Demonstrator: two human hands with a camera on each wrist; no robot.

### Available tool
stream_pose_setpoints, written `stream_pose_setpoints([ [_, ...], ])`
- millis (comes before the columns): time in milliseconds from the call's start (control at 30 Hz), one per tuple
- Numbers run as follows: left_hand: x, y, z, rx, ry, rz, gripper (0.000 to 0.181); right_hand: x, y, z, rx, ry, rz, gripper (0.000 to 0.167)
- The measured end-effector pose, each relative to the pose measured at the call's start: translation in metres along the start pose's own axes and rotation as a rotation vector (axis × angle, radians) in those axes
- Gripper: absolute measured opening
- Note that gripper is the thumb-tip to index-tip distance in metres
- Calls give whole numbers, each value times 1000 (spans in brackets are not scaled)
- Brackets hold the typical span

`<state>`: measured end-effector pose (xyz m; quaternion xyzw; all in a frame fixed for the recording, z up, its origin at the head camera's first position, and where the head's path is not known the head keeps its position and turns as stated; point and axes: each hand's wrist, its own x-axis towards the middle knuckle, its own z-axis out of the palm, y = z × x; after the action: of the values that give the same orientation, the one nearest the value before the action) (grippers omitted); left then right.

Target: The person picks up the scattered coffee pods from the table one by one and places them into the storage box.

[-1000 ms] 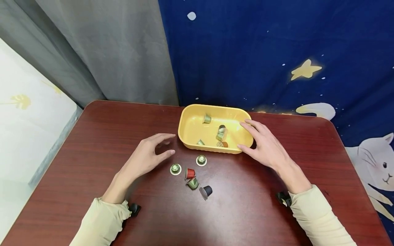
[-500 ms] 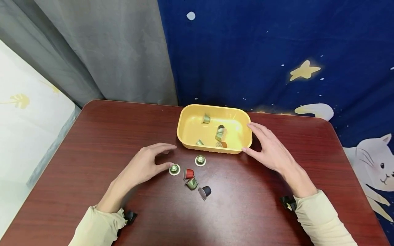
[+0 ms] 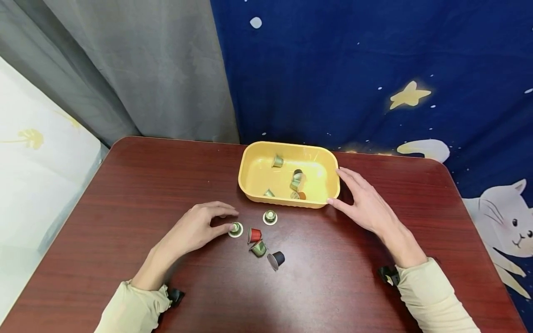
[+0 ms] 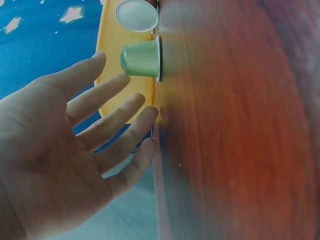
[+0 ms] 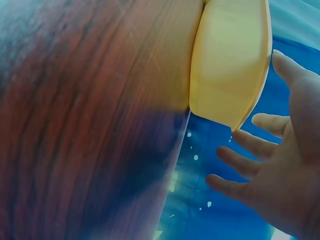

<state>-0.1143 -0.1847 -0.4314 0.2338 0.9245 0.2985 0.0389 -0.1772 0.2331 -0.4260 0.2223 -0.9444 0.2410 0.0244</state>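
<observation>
My left hand (image 3: 197, 227) is at a green coffee capsule (image 3: 235, 229) standing rim-down on the table, its thumb tip beside the capsule's top. In the left wrist view that green capsule (image 4: 142, 58) is just beyond the spread, slightly bent fingers, and a gap shows between thumb and capsule. At the right end of the yellow bin (image 3: 266, 200) is my right hand (image 3: 366, 203), thumb and fingertips at its rim; the right wrist view shows the thumb against the edge of the bin (image 5: 230, 60). Several capsules lie inside the bin, among them a green one (image 3: 277, 161).
Between the hands lie another upright green capsule (image 3: 270, 217), a red capsule (image 3: 254, 235), a tipped green capsule (image 3: 258, 249) and a black capsule (image 3: 278, 259). The brown table (image 3: 333, 277) ends at curtains behind the bin.
My left hand has come down and nearer to me, to the green capsule at the left. My right hand has drawn back from over the bin to its right end.
</observation>
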Motion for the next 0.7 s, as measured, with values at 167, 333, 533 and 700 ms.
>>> stream_pose_setpoints([
  [167, 2, 4, 2, 5, -20, -16, 30, -1, 2, 0, 19, -56, 57, 86],
  [333, 5, 6, 3, 26, -31, -16, 33, 0, 2, 0, 50, -83, 89, 84],
  [533, 5, 6, 4, 28, -43, -18, 35, 1, 2, 0, 72, -128, 146, 86],
  [700, 5, 6, 6, 19, -50, -2, 27, 2, 2, 1, 93, -150, 178, 88],
])
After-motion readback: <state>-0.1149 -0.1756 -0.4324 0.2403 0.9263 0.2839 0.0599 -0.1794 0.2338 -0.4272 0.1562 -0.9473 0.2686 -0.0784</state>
